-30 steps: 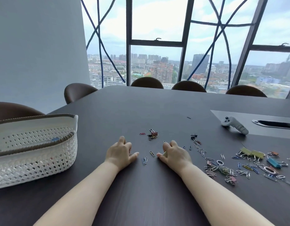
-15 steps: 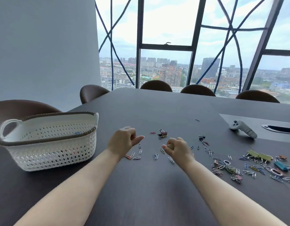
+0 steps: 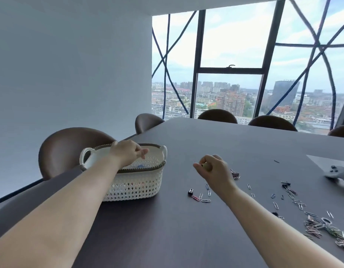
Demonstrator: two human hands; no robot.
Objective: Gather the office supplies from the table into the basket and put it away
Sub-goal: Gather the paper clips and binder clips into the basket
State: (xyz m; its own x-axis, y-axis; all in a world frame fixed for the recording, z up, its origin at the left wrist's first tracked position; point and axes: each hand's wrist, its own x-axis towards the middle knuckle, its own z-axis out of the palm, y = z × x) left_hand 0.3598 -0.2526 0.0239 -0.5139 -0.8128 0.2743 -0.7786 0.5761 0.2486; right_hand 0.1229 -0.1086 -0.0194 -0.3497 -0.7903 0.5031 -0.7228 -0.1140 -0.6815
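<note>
A white woven basket point(image 3: 132, 187) with a brown rim stands on the dark table point(image 3: 186, 229) at the left. My left hand point(image 3: 128, 153) hovers over the basket's opening, fingers pinched together; what it holds is too small to see. My right hand point(image 3: 215, 169) is raised above the table right of the basket, pinched on a small clip. Loose paper clips point(image 3: 203, 196) and a black binder clip point(image 3: 190, 192) lie between the basket and my right arm. A bigger pile of clips point(image 3: 325, 229) is at the right.
A grey handheld controller point(image 3: 339, 174) rests at the far right on a lighter table panel. Brown chairs point(image 3: 70, 147) surround the table's left and far sides. Large windows stand behind the far edge.
Both hands lifted off the table and moved left; the left hand now sits over the basket. The view turned left, so the basket appears nearer the centre.
</note>
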